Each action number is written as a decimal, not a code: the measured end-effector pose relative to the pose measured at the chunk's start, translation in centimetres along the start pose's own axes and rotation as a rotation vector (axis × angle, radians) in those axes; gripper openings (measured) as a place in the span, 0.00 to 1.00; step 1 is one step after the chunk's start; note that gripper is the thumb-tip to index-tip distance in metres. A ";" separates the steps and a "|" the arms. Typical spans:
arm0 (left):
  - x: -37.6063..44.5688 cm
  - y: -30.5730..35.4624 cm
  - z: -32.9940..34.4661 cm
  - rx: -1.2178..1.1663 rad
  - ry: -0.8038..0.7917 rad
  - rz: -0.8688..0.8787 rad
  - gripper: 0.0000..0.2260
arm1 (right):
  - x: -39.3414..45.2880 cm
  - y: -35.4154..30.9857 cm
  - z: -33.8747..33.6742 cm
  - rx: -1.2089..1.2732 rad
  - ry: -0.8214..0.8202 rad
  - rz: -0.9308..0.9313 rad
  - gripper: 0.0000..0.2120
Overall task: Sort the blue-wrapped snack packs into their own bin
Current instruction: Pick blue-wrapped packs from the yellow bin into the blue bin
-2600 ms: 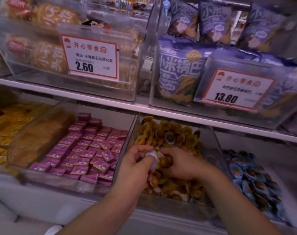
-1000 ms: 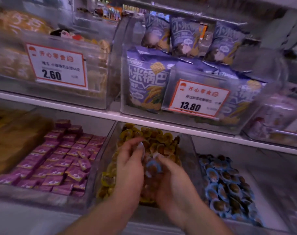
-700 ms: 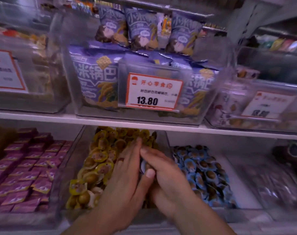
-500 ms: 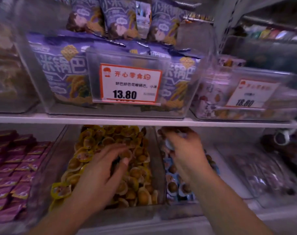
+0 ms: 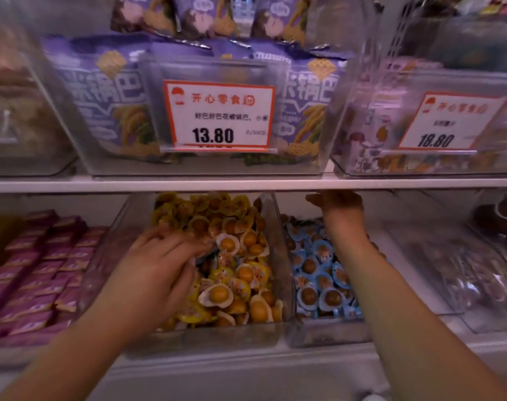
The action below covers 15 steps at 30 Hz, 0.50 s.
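On the lower shelf, under the white shelf board (image 5: 246, 183), two clear bins sit side by side: the yellow-pack bin (image 5: 281, 256) in the middle and the blue-pack bin (image 5: 327, 334) just to its right, holding a heap of blue-wrapped packs (image 5: 318, 273). Right arm reaches deep over the blue bin; right hand (image 5: 337, 206) is at the back, close under the shelf board, fingers pointing away, so whether it holds or has let go of a pack cannot be told. Left hand (image 5: 159, 261) lies on the yellow heap, fingers curled down onto it, near a blue-edged stray pack (image 5: 207, 256). Judged step: one drop-off on the right, next pick on the left. Next move calls for pinching that stray clear without dragging yellow ones along. Stray is blurred and half covered by fingers; grip unconfirmed.
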<state>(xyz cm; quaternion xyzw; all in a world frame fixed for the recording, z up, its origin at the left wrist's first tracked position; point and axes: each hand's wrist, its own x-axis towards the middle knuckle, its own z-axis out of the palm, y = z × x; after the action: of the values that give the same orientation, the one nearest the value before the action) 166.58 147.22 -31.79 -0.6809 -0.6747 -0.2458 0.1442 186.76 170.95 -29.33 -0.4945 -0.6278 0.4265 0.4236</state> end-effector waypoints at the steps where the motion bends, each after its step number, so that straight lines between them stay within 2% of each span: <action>1: -0.3 -0.6 -0.8 0.034 0.031 -0.011 0.14 | -1.0 -0.4 0.1 0.052 -0.003 -0.045 0.11; 3: -1.1 -1.6 -2.5 0.052 0.098 -0.106 0.13 | -3.5 -0.9 0.8 0.056 -0.009 -0.186 0.10; 5: -2.3 -2.1 -3.8 0.021 0.140 -0.230 0.12 | -6.8 -1.9 2.2 -0.102 -0.061 -0.390 0.11; 8: -3.7 -2.5 -4.6 -0.063 0.141 -0.345 0.14 | -10.6 -3.5 5.4 -0.247 -0.342 -0.627 0.12; 10: -4.8 -2.5 -5.0 -0.111 0.153 -0.403 0.14 | -12.6 -3.6 8.3 -0.353 -0.570 -0.721 0.14; 12: -6.1 -2.4 -4.8 -0.187 0.214 -0.459 0.15 | -13.7 -2.7 11.1 -0.511 -0.710 -0.807 0.19; 15: -8.1 -1.6 -3.6 -0.275 0.242 -0.491 0.16 | -14.3 -0.8 14.3 -0.666 -0.878 -0.781 0.25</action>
<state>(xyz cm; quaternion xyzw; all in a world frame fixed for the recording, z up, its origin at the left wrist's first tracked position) 164.72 138.57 -33.32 -0.4763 -0.7574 -0.4416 0.0665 175.11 155.15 -34.14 -0.1162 -0.9724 0.1872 0.0771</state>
